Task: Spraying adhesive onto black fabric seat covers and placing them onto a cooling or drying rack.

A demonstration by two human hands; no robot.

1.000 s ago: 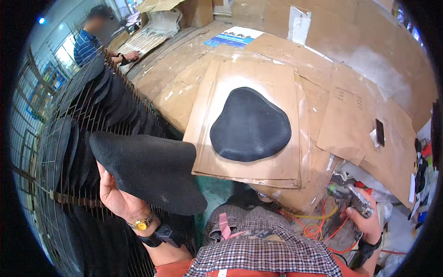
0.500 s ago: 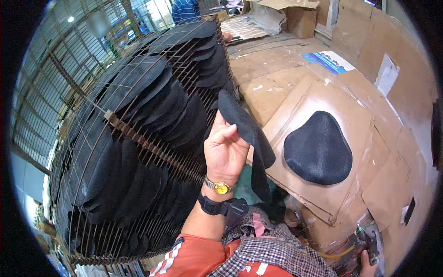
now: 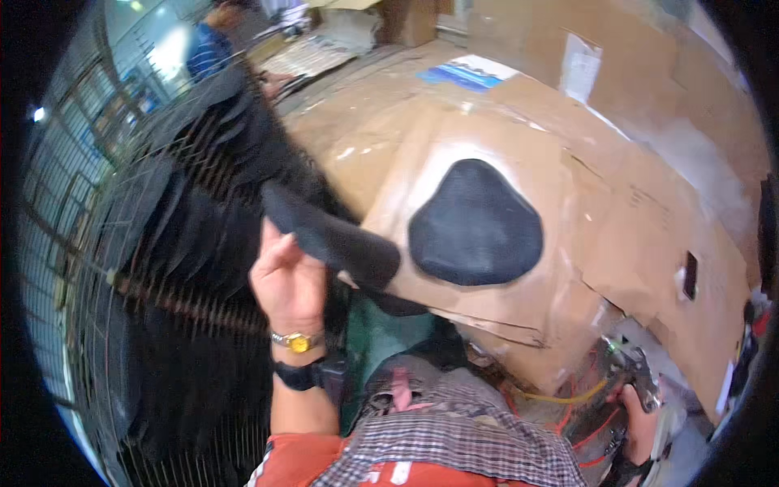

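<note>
My left hand (image 3: 288, 276) pinches the upper edge of a thin black pad (image 3: 337, 239), which bends and hangs toward the right beside the wire rack. A second black pad (image 3: 479, 223), rounded and roughly triangular, lies flat on the cardboard-covered table (image 3: 381, 174). Low at the right, my right hand (image 3: 637, 410) is wrapped round a metal spray gun (image 3: 641, 373), partly blurred; a yellow hose (image 3: 568, 398) runs close by it.
A tall wire rack (image 3: 130, 284) packed with several black pads (image 3: 219, 284) fills the left side. Across the table, a person in a blue striped shirt (image 3: 211, 50) works. A blue and white printed sheet (image 3: 466, 73) and a small black object (image 3: 690, 276) lie on the cardboard.
My view has turned toward the right, so rack and table shift left in it. The pad in my left hand has swung out toward the table. My right hand and the spray gun show more fully.
</note>
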